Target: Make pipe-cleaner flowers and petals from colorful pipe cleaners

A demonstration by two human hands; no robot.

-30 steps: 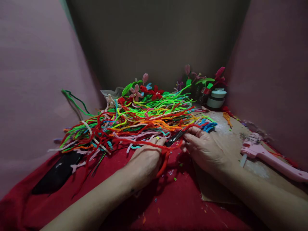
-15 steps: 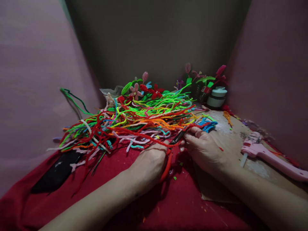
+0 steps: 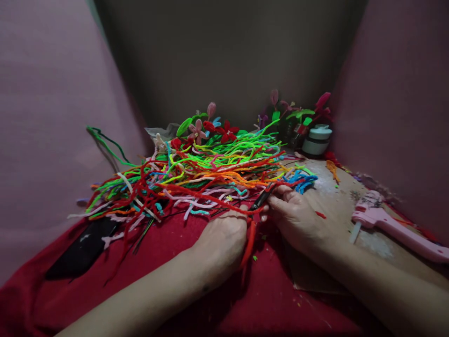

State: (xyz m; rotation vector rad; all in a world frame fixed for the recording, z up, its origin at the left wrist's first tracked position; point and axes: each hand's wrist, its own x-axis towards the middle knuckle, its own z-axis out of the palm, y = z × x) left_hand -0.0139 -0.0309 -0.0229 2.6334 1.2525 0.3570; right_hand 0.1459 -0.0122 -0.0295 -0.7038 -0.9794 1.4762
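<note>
My left hand (image 3: 226, 238) is closed, its fingers wrapped round a red fuzzy stem (image 3: 251, 241) that hangs in a loop beside the knuckles. My right hand (image 3: 289, 210) pinches a slim black tool (image 3: 261, 199) between thumb and fingers; the tool points down-left towards my left hand. Red stem also runs across between the two hands. Just behind them lies a wide heap of coloured fuzzy stems (image 3: 210, 175), green, red, orange and pink. The left fingertips are hidden behind the back of that hand.
A pink glue gun (image 3: 389, 224) rests on a board (image 3: 343, 215) at the right. Behind it stands a pale blue jar (image 3: 317, 139). Fuzzy flowers (image 3: 228, 133) stand behind the heap. A black phone-like slab (image 3: 82, 248) lies left on the red cloth (image 3: 168, 299).
My left hand has shifted very slightly, and the red loop beside it now hangs a little further right. My right hand keeps its pinch on the black tool.
</note>
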